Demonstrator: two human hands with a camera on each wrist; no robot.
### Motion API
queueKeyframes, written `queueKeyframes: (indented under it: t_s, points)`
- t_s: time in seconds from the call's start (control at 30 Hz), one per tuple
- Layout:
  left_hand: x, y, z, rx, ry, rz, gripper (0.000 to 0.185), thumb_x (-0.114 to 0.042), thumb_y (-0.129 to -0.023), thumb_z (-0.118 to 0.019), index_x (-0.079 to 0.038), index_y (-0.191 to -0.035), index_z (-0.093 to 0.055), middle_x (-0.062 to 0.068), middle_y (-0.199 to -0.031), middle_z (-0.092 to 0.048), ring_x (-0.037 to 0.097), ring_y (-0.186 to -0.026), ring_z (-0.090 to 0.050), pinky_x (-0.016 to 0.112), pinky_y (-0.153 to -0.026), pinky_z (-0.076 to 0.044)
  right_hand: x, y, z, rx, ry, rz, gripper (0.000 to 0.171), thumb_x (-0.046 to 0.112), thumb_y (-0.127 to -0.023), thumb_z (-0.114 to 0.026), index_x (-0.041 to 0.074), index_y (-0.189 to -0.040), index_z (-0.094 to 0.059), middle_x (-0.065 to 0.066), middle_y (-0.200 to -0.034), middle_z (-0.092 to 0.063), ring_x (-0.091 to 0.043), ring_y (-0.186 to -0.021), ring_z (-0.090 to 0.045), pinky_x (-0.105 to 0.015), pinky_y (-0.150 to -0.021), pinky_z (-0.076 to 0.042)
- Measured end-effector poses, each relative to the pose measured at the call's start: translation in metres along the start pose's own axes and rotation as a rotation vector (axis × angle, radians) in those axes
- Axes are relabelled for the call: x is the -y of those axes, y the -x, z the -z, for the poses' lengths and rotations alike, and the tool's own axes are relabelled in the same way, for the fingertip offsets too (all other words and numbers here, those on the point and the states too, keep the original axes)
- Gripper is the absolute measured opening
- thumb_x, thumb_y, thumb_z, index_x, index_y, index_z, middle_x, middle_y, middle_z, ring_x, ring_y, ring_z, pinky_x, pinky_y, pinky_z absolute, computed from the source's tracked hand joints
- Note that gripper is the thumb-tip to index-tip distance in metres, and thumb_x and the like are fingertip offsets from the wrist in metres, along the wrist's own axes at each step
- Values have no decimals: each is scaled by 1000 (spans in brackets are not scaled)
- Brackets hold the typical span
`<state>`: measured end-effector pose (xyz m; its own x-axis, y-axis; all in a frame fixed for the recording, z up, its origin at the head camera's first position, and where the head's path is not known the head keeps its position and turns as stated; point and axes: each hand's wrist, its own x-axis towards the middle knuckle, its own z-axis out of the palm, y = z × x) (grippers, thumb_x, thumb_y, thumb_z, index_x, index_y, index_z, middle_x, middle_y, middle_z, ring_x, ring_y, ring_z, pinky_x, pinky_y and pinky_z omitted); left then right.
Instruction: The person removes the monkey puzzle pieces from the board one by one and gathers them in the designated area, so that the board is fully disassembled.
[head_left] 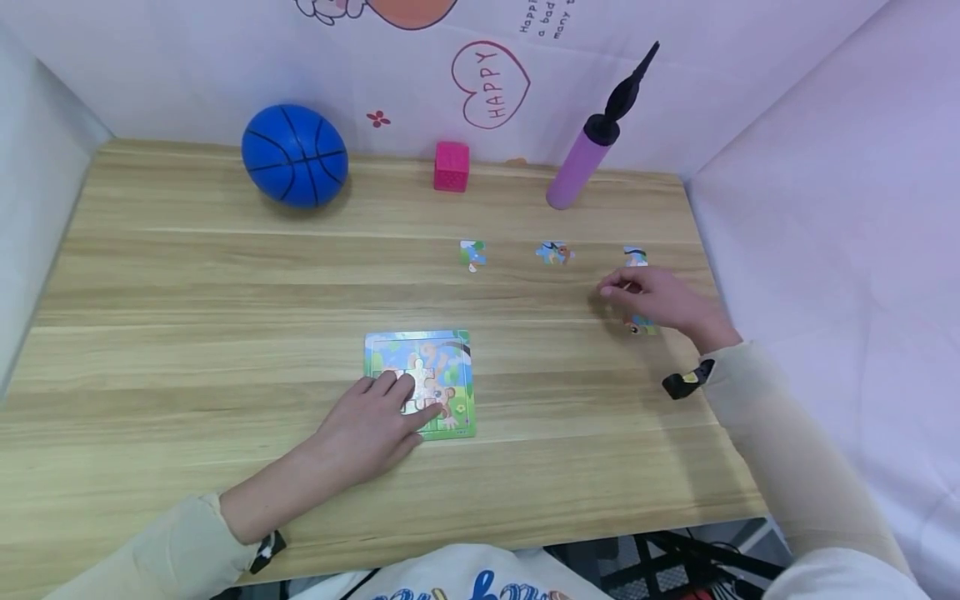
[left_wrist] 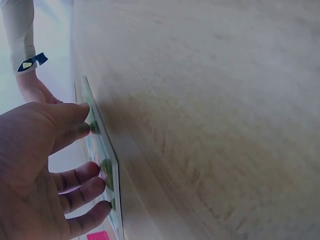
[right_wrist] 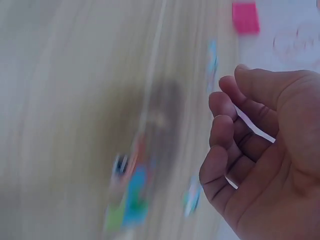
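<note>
My left hand (head_left: 367, 429) lies over the lower left of a jigsaw puzzle board (head_left: 470, 421) with a cartoon picture and a pale gap in its middle. In the left wrist view, the fingertips (left_wrist: 102, 210) touch the board's face, fingers spread and only slightly bent. Above the table at the right, my right hand (head_left: 667, 300) hovers with loosely curled fingers. Nothing shows in it in the right wrist view. One loose puzzle piece (head_left: 643, 327) lies partly hidden below this hand, and another puzzle piece (head_left: 635, 254) just beyond it.
Two more loose pieces, a green-and-blue piece (head_left: 472, 253) and a blue-and-brown piece (head_left: 555, 252), lie farther back. Along the back wall stand a blue basketball (head_left: 295, 156), a pink cube (head_left: 452, 167) and a purple hand pump (head_left: 579, 171). White curtains (head_left: 832, 217) enclose the table.
</note>
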<state>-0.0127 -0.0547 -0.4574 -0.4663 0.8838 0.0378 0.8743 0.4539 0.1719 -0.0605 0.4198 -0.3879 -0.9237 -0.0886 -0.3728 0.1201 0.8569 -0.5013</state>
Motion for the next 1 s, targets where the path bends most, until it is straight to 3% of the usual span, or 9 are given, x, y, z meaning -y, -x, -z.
queueKeyframes:
  t_s: [0.13,0.37,0.57,0.77,1.0]
  points:
    - [5,7,1,6,23,32,44,-43,-94,-71,-28,-136,-68,9,-110,-56,27,-94,-51,43,-78,-49,40,-11,-21,41,11,107,34,34,-105,-57,8,-123,-71,-5,-113,-69,-22,-99,-62,-43,-87,-49]
    - [5,22,1,-2,25,46,44,-45,-94,-70,-28,-135,-68,12,-123,-55,30,-105,-51,47,-86,-50,110,-16,-80,165,13,346,26,24,-103,-63,10,-123,-72,5,-106,-70,-14,-85,-61,-35,-75,-52]
    - [0,28,-2,21,0,46,50,-49,-96,-66,-26,-140,-65,16,-129,-49,33,-111,-48,49,-90,-49,161,-23,-121,284,-20,445,32,26,-103,-63,8,-128,-70,7,-97,-66,-14,-75,-56,-30,-67,-50]
    - [0,28,-7,23,-30,27,52,-51,-97,-64,-27,-143,-62,16,-126,-51,32,-109,-48,49,-89,-48,186,-35,-147,331,35,471,31,22,-103,-63,6,-129,-69,5,-99,-64,-12,-77,-54,-28,-74,-49]
    - [4,28,-6,2,-30,23,52,-53,-96,-64,-27,-141,-63,14,-115,-53,31,-101,-48,49,-87,-48,196,-40,-155,334,51,491,27,16,-103,-62,3,-126,-70,2,-98,-63,-11,-78,-55,-28,-75,-50]
